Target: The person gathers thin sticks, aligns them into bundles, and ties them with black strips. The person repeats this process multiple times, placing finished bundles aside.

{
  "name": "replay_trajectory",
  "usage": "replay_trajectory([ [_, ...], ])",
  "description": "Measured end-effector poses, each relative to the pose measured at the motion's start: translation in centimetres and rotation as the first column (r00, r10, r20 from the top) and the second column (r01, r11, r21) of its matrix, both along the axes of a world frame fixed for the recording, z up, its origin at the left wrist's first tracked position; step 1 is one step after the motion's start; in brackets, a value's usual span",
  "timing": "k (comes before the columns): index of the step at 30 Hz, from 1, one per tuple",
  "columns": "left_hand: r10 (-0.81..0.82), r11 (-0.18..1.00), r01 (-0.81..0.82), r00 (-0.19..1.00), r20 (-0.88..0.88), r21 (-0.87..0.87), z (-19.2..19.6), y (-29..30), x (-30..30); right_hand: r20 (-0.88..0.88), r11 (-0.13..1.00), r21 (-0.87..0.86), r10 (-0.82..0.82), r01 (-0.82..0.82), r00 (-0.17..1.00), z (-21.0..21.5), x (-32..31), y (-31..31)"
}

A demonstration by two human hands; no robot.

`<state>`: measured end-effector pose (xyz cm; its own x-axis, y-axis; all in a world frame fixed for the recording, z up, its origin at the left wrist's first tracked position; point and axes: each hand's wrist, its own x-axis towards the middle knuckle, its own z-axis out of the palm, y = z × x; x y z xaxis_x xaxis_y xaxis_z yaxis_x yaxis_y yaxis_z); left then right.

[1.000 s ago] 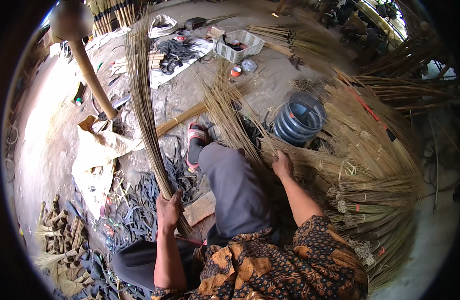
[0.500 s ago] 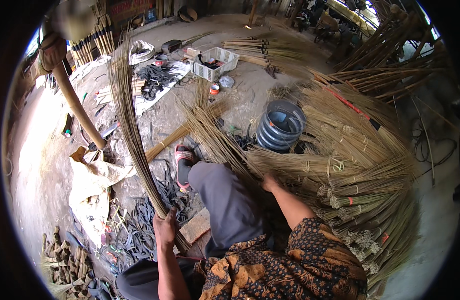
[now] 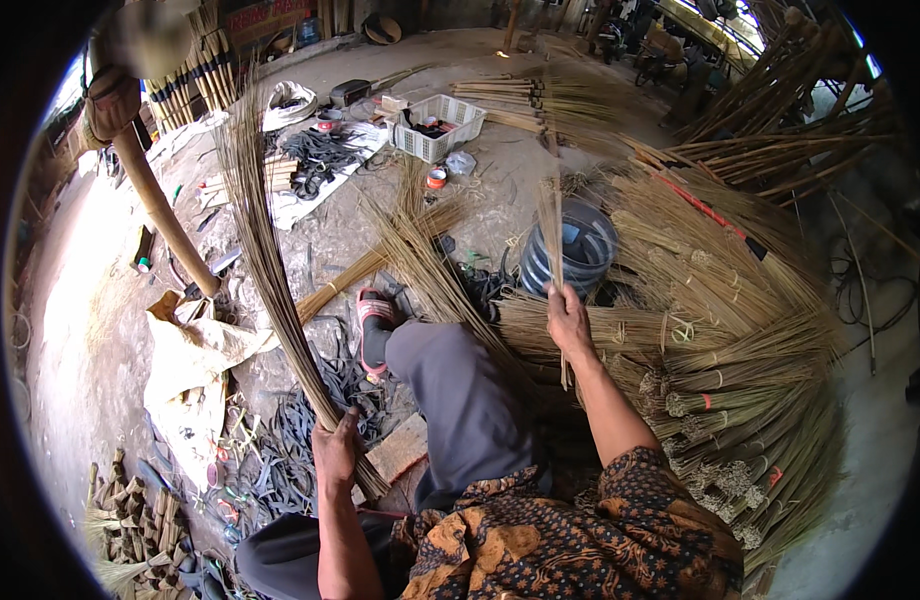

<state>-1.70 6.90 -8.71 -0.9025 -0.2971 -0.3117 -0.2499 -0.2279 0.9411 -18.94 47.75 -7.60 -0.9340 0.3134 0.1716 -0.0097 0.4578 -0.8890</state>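
Observation:
My left hand [image 3: 337, 445] is closed round the lower end of a long bundle of thin brown sticks [image 3: 270, 270], like broom bristles. The bundle stands nearly upright and leans to the left. In front of the blue bucket, my right hand [image 3: 570, 318] grips a thinner bunch of pale sticks [image 3: 552, 225], held upright. More loose sticks [image 3: 425, 270] lie beside my raised knee, crossing over a tied bundle [image 3: 345, 280] on the floor.
Tied stick bundles [image 3: 710, 380] are piled on the right, behind the blue bucket [image 3: 570, 250]. A white plastic crate [image 3: 440, 130] stands ahead. Black rubber strips [image 3: 290, 450] litter the floor at left, near a wooden post [image 3: 160, 215] and short dark bundles [image 3: 135, 525].
My right hand has risen from the loose sticks beside my knee and now holds a thin bunch upright. The left hand keeps its bundle in nearly the same place.

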Motion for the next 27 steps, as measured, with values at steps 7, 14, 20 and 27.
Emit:
replay_trajectory([
  [7,-0.02,0.993,0.034,0.992,-0.126,0.109,3.1,0.8,-1.0,-0.216,0.885,-0.219,0.367,-0.411,0.905,7.2,3.7,-11.4],
  [14,0.019,0.992,-0.056,0.951,-0.31,-0.112,9.1,-0.3,-1.5,-0.155,0.536,0.407,0.838,-0.739,0.523,2.9,11.7,-26.8],
  [20,0.157,0.967,-0.212,0.934,-0.322,-0.142,9.2,-2.4,-0.4,-0.142,0.479,0.181,0.877,-0.859,0.459,3.2,11.2,-28.2],
  [27,-0.149,0.976,0.097,0.952,-0.269,-0.196,6.8,-1.2,-0.4,-0.504,0.297,-0.236,0.777,-0.925,0.378,10.9,5.8,-30.9],
])
